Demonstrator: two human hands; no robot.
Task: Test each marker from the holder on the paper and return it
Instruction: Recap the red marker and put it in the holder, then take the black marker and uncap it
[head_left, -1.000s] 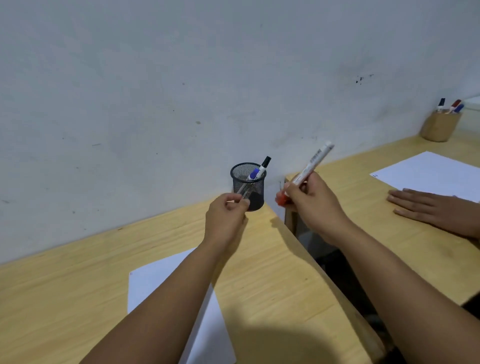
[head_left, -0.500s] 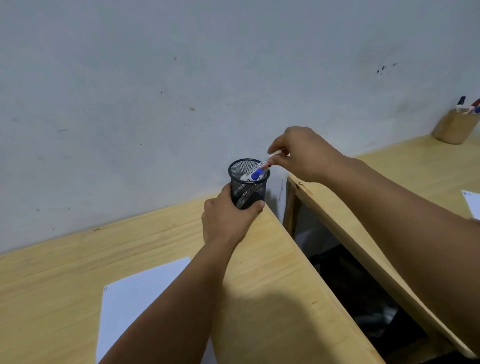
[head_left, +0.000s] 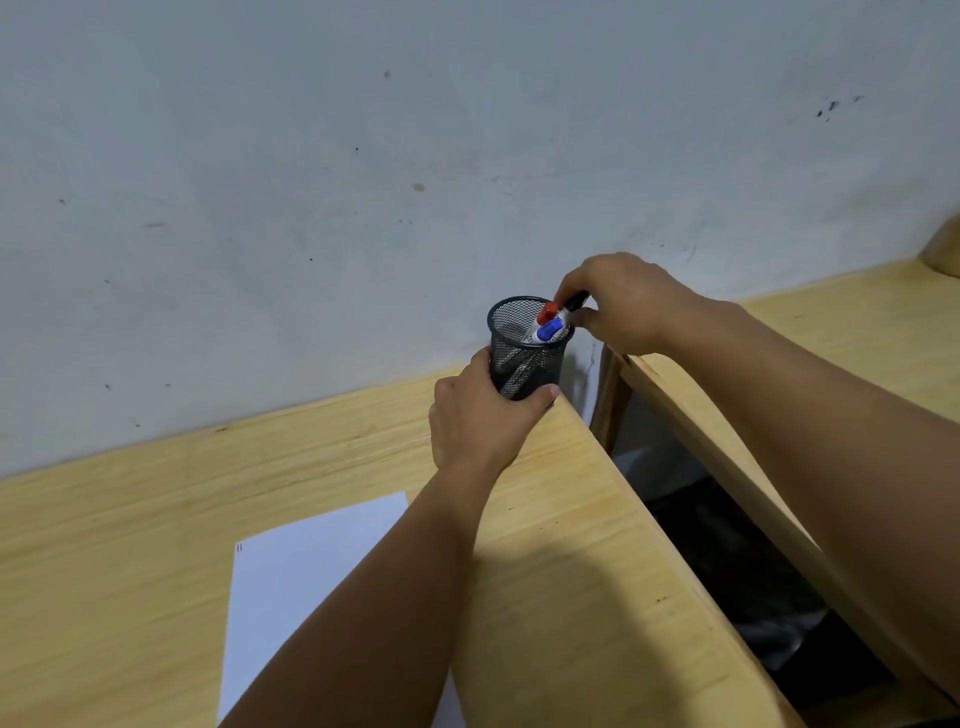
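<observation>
A black mesh holder (head_left: 524, 358) stands at the far right corner of the wooden desk (head_left: 130, 545), close to the wall. My left hand (head_left: 478, 415) grips its lower part. In it lean a red-capped marker (head_left: 546, 313) and a blue-capped marker (head_left: 549, 330). My right hand (head_left: 628, 301) hovers at the holder's rim, thumb and fingers pinching the cap of a black-capped marker (head_left: 577, 301). A white paper (head_left: 311, 571) lies on the desk near me, partly under my left forearm, with small marks (head_left: 239, 547) at its top left corner.
A dark gap (head_left: 727, 545) separates this desk from a second wooden desk (head_left: 857, 332) on the right, under my right arm. The edge of a wooden cup (head_left: 943, 249) shows at the far right. A grey wall (head_left: 363, 156) runs behind both desks.
My right hand carried the red-capped marker to the holder and dropped it in, then closed on the black cap. My left hand moved onto the holder. The view shifted left.
</observation>
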